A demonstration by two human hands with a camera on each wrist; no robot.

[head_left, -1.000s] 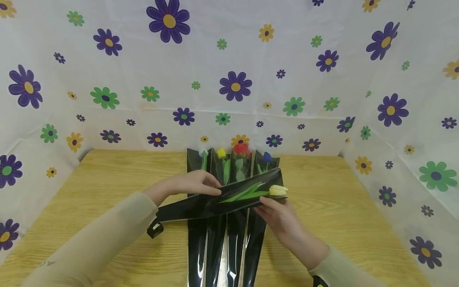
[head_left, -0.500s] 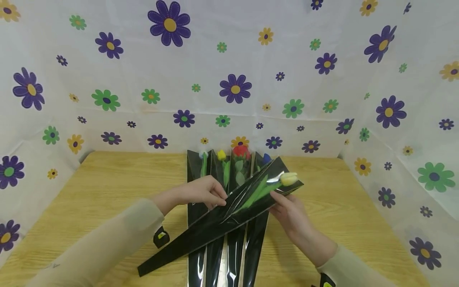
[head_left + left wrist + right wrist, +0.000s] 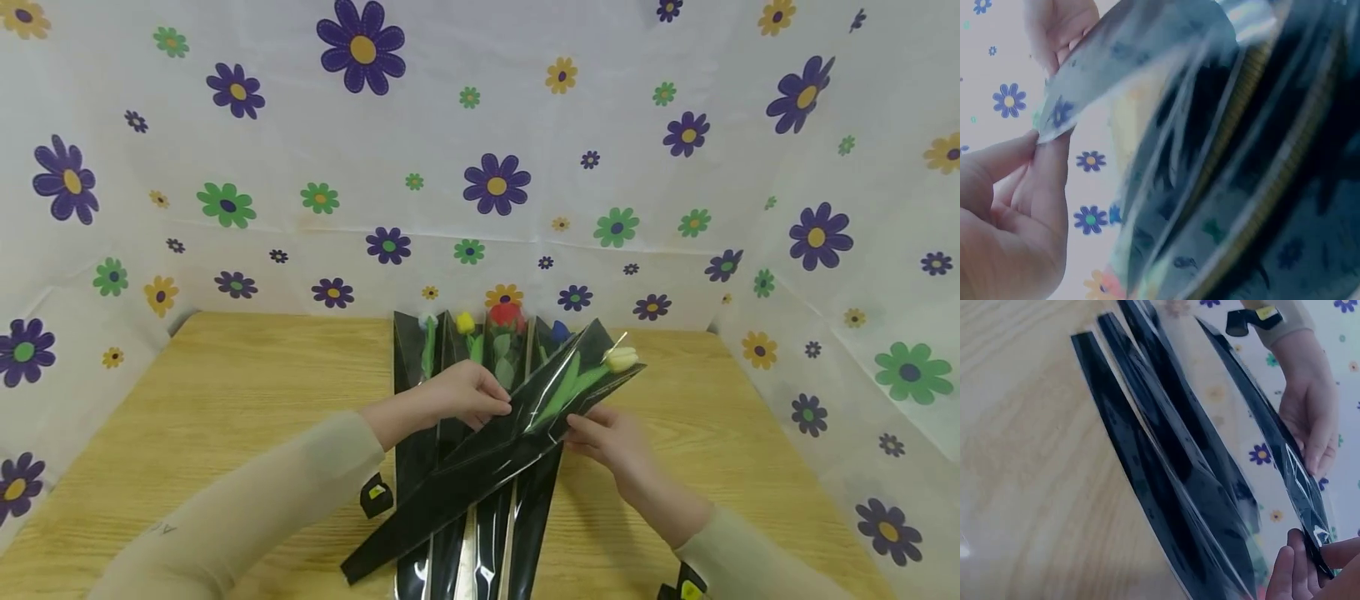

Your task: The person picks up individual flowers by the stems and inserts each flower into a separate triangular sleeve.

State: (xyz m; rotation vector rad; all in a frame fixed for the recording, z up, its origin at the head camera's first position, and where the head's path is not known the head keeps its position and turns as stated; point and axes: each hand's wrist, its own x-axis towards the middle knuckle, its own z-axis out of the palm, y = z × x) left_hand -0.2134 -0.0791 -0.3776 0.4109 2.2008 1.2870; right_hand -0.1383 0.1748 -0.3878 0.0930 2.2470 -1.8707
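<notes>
A black flower sleeve (image 3: 465, 475) with a clear front slants across the head view, its wide end up to the right. Inside lies a pale yellow tulip (image 3: 621, 359) with green leaves. My left hand (image 3: 468, 393) pinches the sleeve's upper left edge between thumb and fingers; the left wrist view shows this pinch close up. On the opposite edge, just below the leaves, my right hand (image 3: 611, 442) grips with thumb and fingertips. The held sleeve is raised over several similar black sleeves (image 3: 1166, 431) lying side by side, and covers their middles in the head view.
From the flat sleeves show a pale blue flower (image 3: 428, 322), a yellow tulip (image 3: 465, 322), a red rose (image 3: 506, 315) and a blue flower (image 3: 560, 331). The wooden table (image 3: 285, 375) meets flower-printed cloth walls (image 3: 420, 100) at the back and sides.
The held sleeve has turned from nearly level to a steep slant, its tulip end going up and right. Both hands keep their hold, and the left has moved right.
</notes>
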